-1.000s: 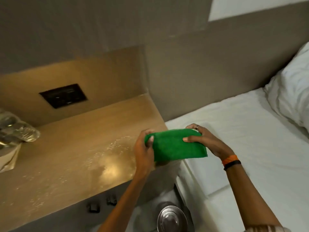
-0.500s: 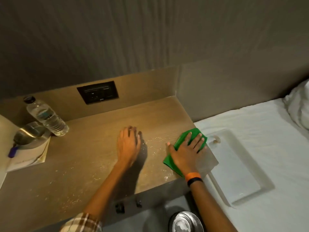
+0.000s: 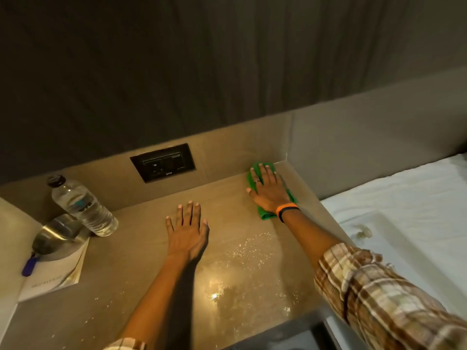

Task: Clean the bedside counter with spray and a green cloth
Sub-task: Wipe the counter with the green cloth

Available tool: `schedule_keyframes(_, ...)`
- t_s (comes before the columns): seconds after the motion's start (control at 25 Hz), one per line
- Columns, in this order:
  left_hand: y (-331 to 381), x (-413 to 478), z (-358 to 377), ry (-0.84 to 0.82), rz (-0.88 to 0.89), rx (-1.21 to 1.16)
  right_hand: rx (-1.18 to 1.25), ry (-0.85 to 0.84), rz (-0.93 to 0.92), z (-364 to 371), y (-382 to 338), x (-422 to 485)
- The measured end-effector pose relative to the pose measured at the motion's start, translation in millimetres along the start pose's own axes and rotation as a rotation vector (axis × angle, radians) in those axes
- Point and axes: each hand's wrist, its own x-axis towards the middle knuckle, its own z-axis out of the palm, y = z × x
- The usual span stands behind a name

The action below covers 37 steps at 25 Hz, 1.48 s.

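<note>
The wooden bedside counter [image 3: 141, 253] fills the lower middle, wet with spray droplets [image 3: 252, 251] near its front right. My right hand [image 3: 267, 190] presses flat on the folded green cloth [image 3: 264, 214] at the counter's far right corner, fingers spread; most of the cloth is hidden under the palm. My left hand [image 3: 188, 231] lies flat on the counter's middle, fingers apart, holding nothing. No spray bottle is visible.
A clear water bottle [image 3: 83, 205] stands at the back left beside a steel cup [image 3: 56, 233], a blue key tag [image 3: 30, 266] and a paper booklet [image 3: 54, 276]. A dark socket panel [image 3: 163, 162] sits in the back wall. The white bed [image 3: 404, 198] with a white tray [image 3: 394, 238] lies to the right.
The cloth went from being held by both hands above the bed down onto the counter. My right hand has since slid it from the front right edge to the far right corner.
</note>
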Motion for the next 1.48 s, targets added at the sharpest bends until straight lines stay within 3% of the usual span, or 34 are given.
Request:
schedule_keyframes(0.12, -1, 0, -1, 0.006, -0.006, -0.002, -0.103, -0.049, -0.364, 7, -3, -29)
schedule_keyframes(0.2, 0, -2, -1, 0.014, -0.004, 0.007, -0.12, -0.011, -0.419, 10, 20, -71)
schedule_keyframes(0.32, -1, -1, -2, 0.022, -0.002, -0.004, -0.042, 0.059, -0.131, 17, 58, -144)
schedule_keyframes(0.44, -1, 0, -2, -0.001, -0.003, -0.011, 0.025, 0.111, 0.165, 40, 26, -208)
schedule_keyframes(0.6, 2, -4, 1, -0.013, 0.0, 0.013, 0.146, 0.167, 0.166, 61, -86, -210)
schedule_keyframes(0.72, 10, 2, -26, -0.103, -0.053, -0.072, 0.227, 0.059, 0.073, 50, -135, -173)
schedule_keyframes(0.8, 25, -8, -45, 0.021, 0.007, -0.181, 0.41, 0.009, 0.039, 37, -128, -162)
schedule_keyframes(0.88, 52, -40, -41, 0.165, 0.158, -0.226, 0.626, 0.075, 0.096, 30, -92, -168)
schedule_keyframes(1.0, 100, -80, -5, 0.045, 0.309, -0.072, 0.287, 0.146, 0.229, 37, -18, -180)
schedule_keyframes(1.08, 112, -76, 9, 0.043, 0.276, -0.023, 0.087, 0.113, 0.204, 48, -2, -189)
schedule_keyframes(1.2, 107, -35, 5, 0.027, 0.229, 0.007, 0.022, 0.11, 0.154, 57, -6, -187)
schedule_keyframes(1.36, 52, 5, -12, 0.093, -0.059, -0.026, 0.011, 0.118, 0.146, 50, -1, -186)
schedule_keyframes(1.48, 17, -25, -14, 0.131, -0.368, -0.059, 0.009, 0.087, 0.15, 45, -9, -188)
